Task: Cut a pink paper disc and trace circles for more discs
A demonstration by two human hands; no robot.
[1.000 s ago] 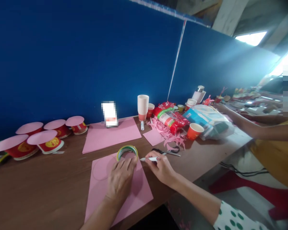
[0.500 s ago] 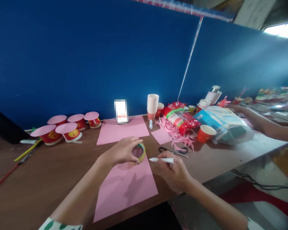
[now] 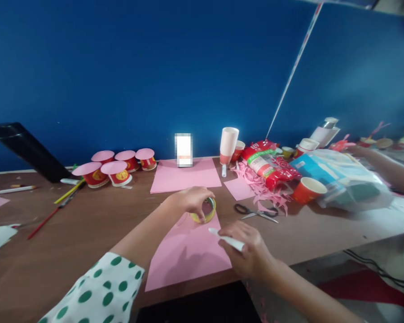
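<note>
My left hand (image 3: pixel 194 201) is closed around the far and left side of a yellow roll of tape (image 3: pixel 209 215), which lies on a pink sheet of paper (image 3: pixel 185 260). Thumb and fingers grip the ring, and part of it is hidden behind them. In my right hand (image 3: pixel 249 249) is a white marker (image 3: pixel 232 242), held between thumb and fingers with its narrow end pointing left over the sheet's right edge. A pair of scissors (image 3: pixel 256 213) with dark handles lies open beyond my right hand.
Pink-topped red paper cups (image 3: pixel 116 174) stand at the back left beside a leaning black object (image 3: pixel 30 150). Behind the sheet are a pink paper stack (image 3: pixel 188 177) and a phone-like screen (image 3: pixel 183 150). Rightward lie pink scraps (image 3: pixel 271 197), a red packet (image 3: pixel 269 166), an orange cup (image 3: pixel 309 190) and another person's arm (image 3: pixel 384 163).
The view has swung left, so things appear further right. The tape roll sits lower against the pink sheet, still in my left hand. The marker now tilts down toward its rear end.
</note>
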